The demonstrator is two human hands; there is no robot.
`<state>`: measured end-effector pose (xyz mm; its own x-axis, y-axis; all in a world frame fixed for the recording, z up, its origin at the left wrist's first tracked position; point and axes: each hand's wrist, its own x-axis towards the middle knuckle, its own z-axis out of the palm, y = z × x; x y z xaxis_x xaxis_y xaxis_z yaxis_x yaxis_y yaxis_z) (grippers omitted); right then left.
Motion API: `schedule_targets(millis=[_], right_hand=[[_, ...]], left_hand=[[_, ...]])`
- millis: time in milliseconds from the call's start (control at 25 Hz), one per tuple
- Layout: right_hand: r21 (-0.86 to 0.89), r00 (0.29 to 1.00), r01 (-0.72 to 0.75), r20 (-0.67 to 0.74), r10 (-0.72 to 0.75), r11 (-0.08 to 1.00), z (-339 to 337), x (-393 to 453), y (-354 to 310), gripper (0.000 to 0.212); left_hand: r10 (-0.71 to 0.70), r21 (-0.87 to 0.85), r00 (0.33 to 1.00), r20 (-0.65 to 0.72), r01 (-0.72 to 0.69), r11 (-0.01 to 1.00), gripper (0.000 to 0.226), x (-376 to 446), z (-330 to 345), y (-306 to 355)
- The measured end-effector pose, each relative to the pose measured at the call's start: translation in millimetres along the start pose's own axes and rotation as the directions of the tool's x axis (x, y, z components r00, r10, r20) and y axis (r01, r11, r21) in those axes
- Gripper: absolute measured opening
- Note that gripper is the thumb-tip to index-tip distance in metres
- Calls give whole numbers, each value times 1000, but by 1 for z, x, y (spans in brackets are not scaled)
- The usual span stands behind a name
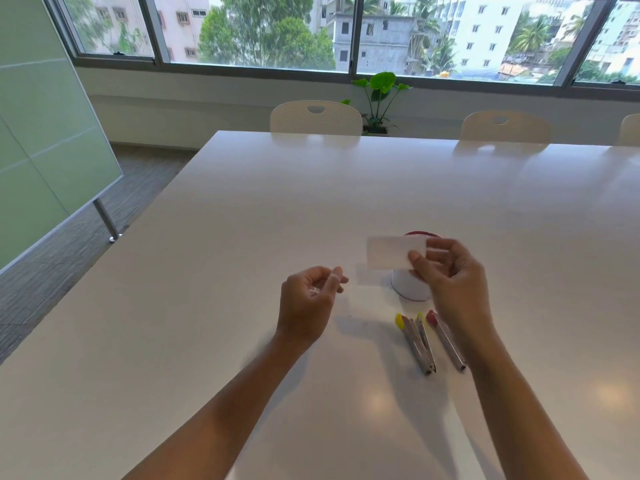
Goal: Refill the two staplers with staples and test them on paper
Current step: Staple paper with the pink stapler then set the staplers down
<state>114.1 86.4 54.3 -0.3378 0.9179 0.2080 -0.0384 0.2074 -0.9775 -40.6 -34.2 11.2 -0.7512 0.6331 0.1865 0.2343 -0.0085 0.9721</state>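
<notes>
My right hand (446, 271) pinches a small white slip of paper (391, 252) by its right end and holds it above the table. My left hand (311, 296) hovers to the left with its fingers curled; something small and pale shows at its fingertips, too blurred to name. A yellow stapler (415, 341) lies swung open on the table below the paper. A red stapler (445, 337) lies beside it, partly hidden by my right wrist. A white cup with a red rim (408, 289) stands behind the paper.
The white table (242, 237) stretches far and wide around the hands. Cream chairs (315, 117) line its far edge, with a potted plant (379, 95) and windows behind. A green glass board (52, 133) stands at the left.
</notes>
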Motion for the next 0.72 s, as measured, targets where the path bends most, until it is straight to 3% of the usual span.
schedule_targets(millis=[120,280,520,720], right_hand=[[-234,973,155,-131,-189,960,-24,24,-12,14],[-535,904,318,-79,-421,783,-37,45,-13,19],[-689,939,311,117,-323,655,-32,63,8,31],[-688,933,318,106,-343,652,-24,60,15,30]], left_hand=[[45,151,997,-60,-35,988,23,-1,0,-24],[33,168,992,-120,-13,986,27,-1,1,-44],[-14,114,987,-159,32,993,34,-1,-3,-40],[-8,108,991,-131,23,994,31,-1,-2,-44]])
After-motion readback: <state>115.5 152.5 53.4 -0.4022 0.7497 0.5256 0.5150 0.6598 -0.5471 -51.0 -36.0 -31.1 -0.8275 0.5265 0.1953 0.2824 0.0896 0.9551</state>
